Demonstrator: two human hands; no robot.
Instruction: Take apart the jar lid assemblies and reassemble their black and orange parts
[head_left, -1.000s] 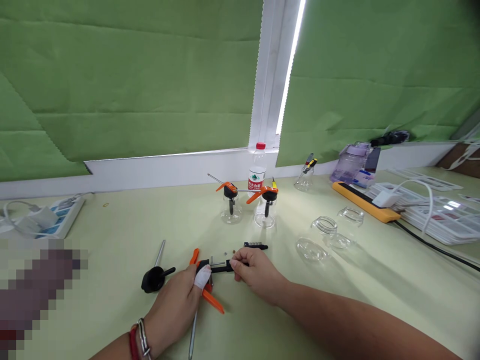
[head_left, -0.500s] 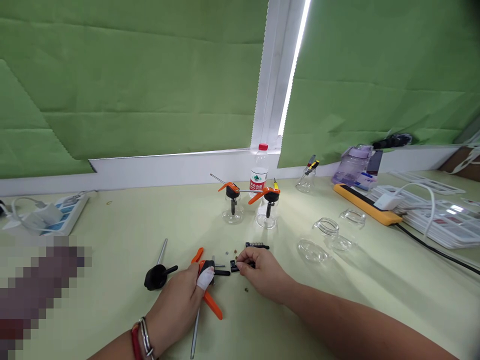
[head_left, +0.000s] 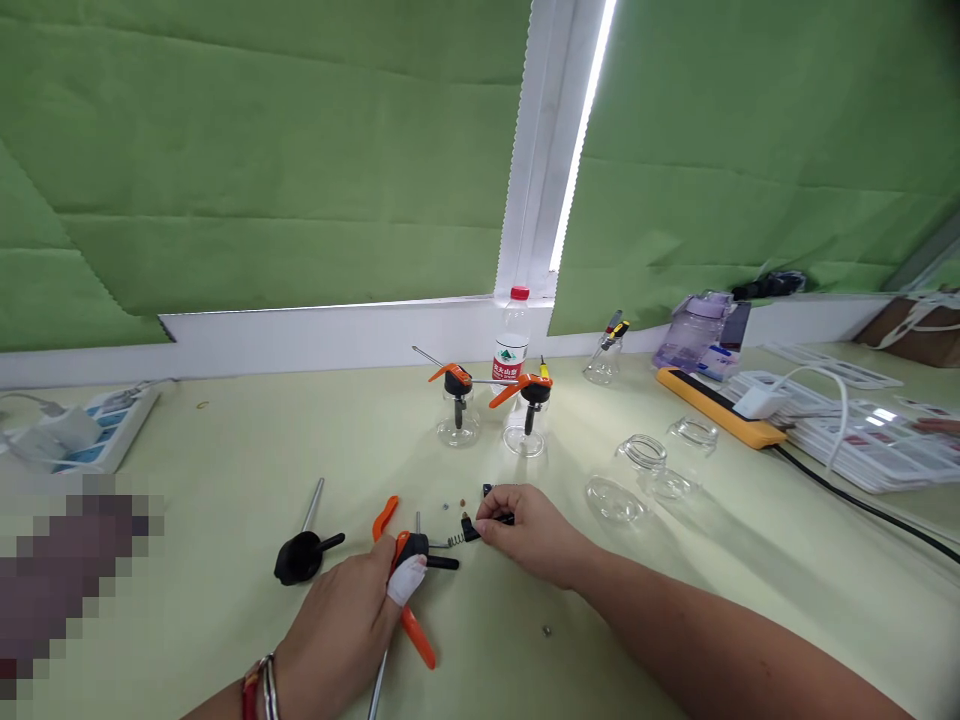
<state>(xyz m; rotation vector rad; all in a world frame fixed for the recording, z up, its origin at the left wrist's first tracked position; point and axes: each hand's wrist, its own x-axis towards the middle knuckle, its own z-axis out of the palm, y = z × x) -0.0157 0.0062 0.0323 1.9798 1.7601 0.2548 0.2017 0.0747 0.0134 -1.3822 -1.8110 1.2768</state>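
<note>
Left hand grasping orange-and-black clamp; right hand pinching black part, spring newly visible towards clamp; small metal piece now farther from clamp.

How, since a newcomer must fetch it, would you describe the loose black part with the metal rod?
From the white power strip at the table's far left, come forward and right, to just beside the left hand. The black part lies there, its metal rod pointing away. Unlike the held orange-handled tool, it shows no orange.
</note>
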